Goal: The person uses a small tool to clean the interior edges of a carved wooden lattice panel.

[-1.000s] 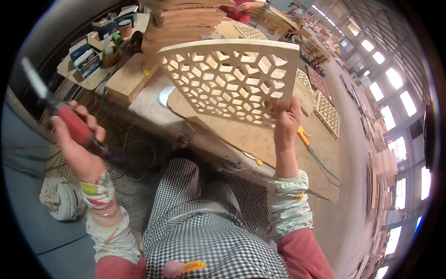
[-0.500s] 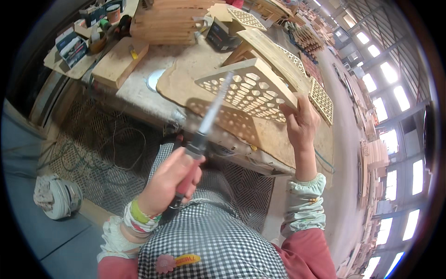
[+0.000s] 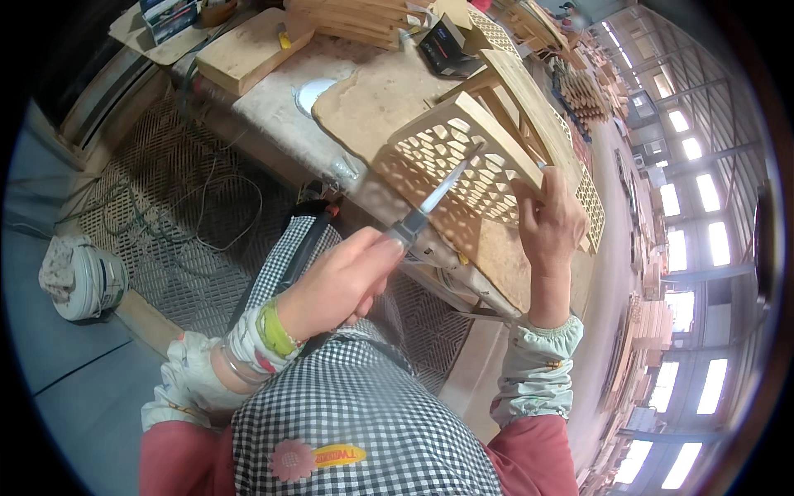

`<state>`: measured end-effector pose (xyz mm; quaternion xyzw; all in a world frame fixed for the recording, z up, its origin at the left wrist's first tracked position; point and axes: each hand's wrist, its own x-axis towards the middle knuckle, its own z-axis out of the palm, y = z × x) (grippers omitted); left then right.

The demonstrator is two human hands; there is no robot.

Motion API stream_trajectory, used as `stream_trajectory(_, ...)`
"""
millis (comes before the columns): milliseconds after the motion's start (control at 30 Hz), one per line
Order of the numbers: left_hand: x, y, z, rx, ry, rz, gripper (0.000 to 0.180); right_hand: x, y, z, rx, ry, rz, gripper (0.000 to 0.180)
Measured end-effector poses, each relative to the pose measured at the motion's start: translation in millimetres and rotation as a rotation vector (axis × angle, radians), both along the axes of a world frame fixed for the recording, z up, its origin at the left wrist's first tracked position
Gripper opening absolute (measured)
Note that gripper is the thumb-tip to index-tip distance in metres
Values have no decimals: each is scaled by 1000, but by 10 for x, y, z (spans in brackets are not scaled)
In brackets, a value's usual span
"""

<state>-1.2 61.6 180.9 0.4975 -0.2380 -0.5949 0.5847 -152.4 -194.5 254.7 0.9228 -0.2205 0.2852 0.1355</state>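
A wooden panel pierced with many rounded holes [image 3: 498, 139] stands tilted on the bench. My right hand [image 3: 552, 219] grips its near right corner, thumb and fingers closed on the edge. In my left hand [image 3: 339, 281] is a knife-like tool with a slim pointed blade [image 3: 442, 192] and a dark collar; the fingers wrap round its handle, which is mostly hidden. The blade's tip lies over the panel's holes; whether it touches or enters one I cannot tell. Behind the panel stands a wooden frame with a slatted top [image 3: 525, 103].
The bench carries a brown sheet [image 3: 356, 107], a white disc [image 3: 310, 95], a thick wooden block [image 3: 248, 58] with a yellow-handled tool on it, and a dark open box [image 3: 447, 50]. Cables [image 3: 203, 240] trail over the floor mat. A white bucket [image 3: 91, 281] stands at lower left.
My left hand has moved up and to the right, bringing the blade's tip over the panel. The view has shifted; my right hand keeps its hold on the panel.
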Motion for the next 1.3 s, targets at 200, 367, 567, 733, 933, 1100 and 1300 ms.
stream_trajectory(200, 8, -183, 15, -35, 0, 13, 34, -15, 42, -36, -11, 14, -11, 28)
stream_trajectory(367, 34, -247, 32, -37, 7, -22, 36, -57, 33, -74, -38, 20, -36, 29)
stream_trajectory(567, 31, -298, 83, -51, -237, 28, 33, -67, 96, -57, -9, 65, -52, 29)
stream_trajectory(733, -46, -253, -17, -214, -621, 184, 28, -16, 145, -13, -32, 53, 2, 30)
stream_trajectory(933, -112, -285, 79, -117, -797, 191, 31, 2, 196, -44, -34, 83, -7, 31)
stream_trajectory(1100, -123, -293, 20, -126, -797, 188, 32, 0, 151, -44, -37, 68, -24, 31)
stream_trajectory(1300, -128, -296, 22, -119, -814, 206, 33, 29, 179, -15, -48, 81, -9, 32)
